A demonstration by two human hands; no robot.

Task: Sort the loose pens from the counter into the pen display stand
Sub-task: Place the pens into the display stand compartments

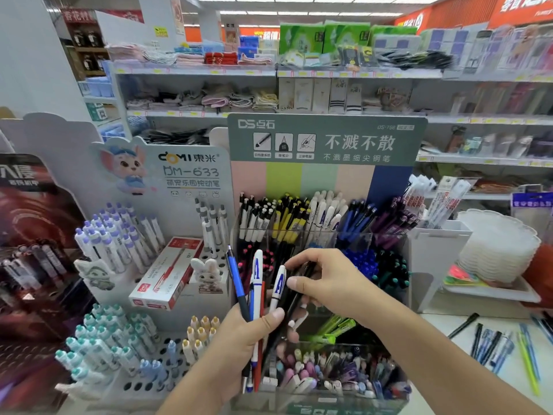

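- Because the left hand (251, 333) serves as a holder, its fingers and thumb are wrapped round a bunch of pens (258, 298), fanned upward so each can be told apart: a blue pen (236, 283) on the outer left, white ones marked with a blue letter beside it, a red one lower in the fist.
- Just above that grip, the right hand (326, 283) pinches a black pen (294, 298) between thumb and fingertips, apparently drawing it out of the bunch to place it.
- Directly behind both hands stands the pen display stand (326, 235), its clear compartments grouped by colour, so the black pen likely belongs in a matching section.
- Right of the right forearm, well apart from the grip, loose pens (493, 345) lie on the counter (449, 327), not yet sorted.
- Left of the left hand, a white pen rack (143, 310) holds a red box (167, 277).
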